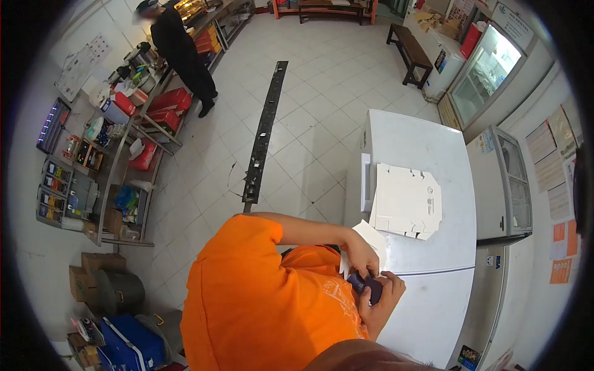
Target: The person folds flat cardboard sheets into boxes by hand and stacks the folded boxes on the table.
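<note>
At the lower centre of the frame, a small dark object (373, 289) sits between the two hands, over the near edge of a white chest freezer (427, 309). The right hand (385, 304) has its grip curled around the object from below, fingers on the far side and thumb on the near side. The left hand (364, 252) comes down from above with bent fingers at the object's upper edge; whether its grip pinches the object or something beneath is hidden. Just beside the left hand lies a loose white card piece (372, 240), and past it, right of centre, flat white carton blanks (405, 199) lie on the freezer. The main risk seems to be a slip: the object looks smooth and is held mostly by fingertips, so uneven pressure could turn it out of the right hand. Being so near the edge, it might then drop to the floor (297, 185). The left wrist could also nudge the card piece, since the two are so close, and push it askew or crease it.
</note>
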Demonstrator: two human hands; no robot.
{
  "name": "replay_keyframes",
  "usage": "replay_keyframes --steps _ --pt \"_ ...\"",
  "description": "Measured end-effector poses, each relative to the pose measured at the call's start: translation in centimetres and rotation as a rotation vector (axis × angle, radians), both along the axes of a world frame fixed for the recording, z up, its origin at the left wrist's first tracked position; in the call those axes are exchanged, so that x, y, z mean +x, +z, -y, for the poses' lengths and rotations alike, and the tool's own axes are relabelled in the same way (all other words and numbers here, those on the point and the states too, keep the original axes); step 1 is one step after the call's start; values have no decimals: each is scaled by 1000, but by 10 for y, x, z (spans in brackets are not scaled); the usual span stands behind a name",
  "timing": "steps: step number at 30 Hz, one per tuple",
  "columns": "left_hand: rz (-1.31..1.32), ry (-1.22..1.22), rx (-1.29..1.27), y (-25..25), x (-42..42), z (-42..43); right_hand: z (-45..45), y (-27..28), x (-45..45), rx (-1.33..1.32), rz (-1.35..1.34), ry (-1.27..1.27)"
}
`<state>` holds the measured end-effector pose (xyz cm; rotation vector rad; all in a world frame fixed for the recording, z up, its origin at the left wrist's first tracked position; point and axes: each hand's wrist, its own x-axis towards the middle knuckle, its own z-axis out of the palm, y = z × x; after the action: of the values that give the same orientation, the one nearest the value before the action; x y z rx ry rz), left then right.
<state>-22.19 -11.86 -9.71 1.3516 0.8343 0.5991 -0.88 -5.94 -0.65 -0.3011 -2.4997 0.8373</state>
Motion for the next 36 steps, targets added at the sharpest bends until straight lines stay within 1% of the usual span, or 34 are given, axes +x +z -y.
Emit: replay_keyframes --steps 1,2,4,5,7,8,9,11,12,13,14,16,17,18,20,21,22,24,25,26,28,30,31,32,34,36 --pt "50 28 -77 -2 3 1 -4 1 0 26 27 42" --pt "99 56 -151 -3 4 1 -8 0 2 -30 32 -12" --pt "146 144 -205 15 6 5 -13 -6 7 -145 40 -125" --pt "171 188 -234 23 8 6 -13 -11 7 -240 -67 -296" --pt "219 189 -176 26 9 3 -15 -14 3 -308 -137 -356" --pt "244 192 -146 27 10 2 -17 -14 2 -341 -170 -384" --pt "249 184 -142 29 8 2 -20 -6 5 -380 -46 -253" --pt "256 158 -132 34 1 -2 -36 -1 8 -277 94 -78" --pt "207 144 -79 35 1 -6 -43 1 10 -226 163 5" --pt "158 132 -26 36 0 -10 -47 4 10 -265 194 23" --pt "112 123 26 36 1 -13 -46 4 7 -206 109 -56" --pt "123 202 5 60 5 -17 -36 2 -6 -89 -64 -210" --pt "132 242 -5 67 7 -19 -32 6 -13 38 -123 -339" --pt "204 333 94 63 14 -27 -33 5 -10 40 -177 -370" --pt "210 524 -110 57 10 -38 -39 -4 0 42 -290 -435" --pt "478 697 -183 70 18 -39 -42 -8 7 24 -307 -372" --pt "639 790 -227 62 22 -46 -40 -16 10 54 -264 -355" --pt "803 899 -237 71 33 -52 -36 -27 16 117 -174 -321" --pt "808 905 -240 64 40 -57 -34 -32 13 193 -182 -361" --pt "814 912 -243 53 51 -62 -35 -38 12 201 -214 -405" --pt "862 950 -223 51 70 -62 -40 -48 13 217 -281 -494" --pt "943 1012 -173 54 87 -62 -46 -48 17 267 -254 -527" --pt "795 1047 -83 58 88 -64 -46 -44 15 291 -242 -544" --pt "778 998 -93 60 90 -61 -46 -40 13 315 -229 -561" --pt "748 905 -115 74 97 -53 -37 -38 8 208 -269 -573" --pt "650 956 9 79 103 -54 -31 -35 7 80 -303 -579"
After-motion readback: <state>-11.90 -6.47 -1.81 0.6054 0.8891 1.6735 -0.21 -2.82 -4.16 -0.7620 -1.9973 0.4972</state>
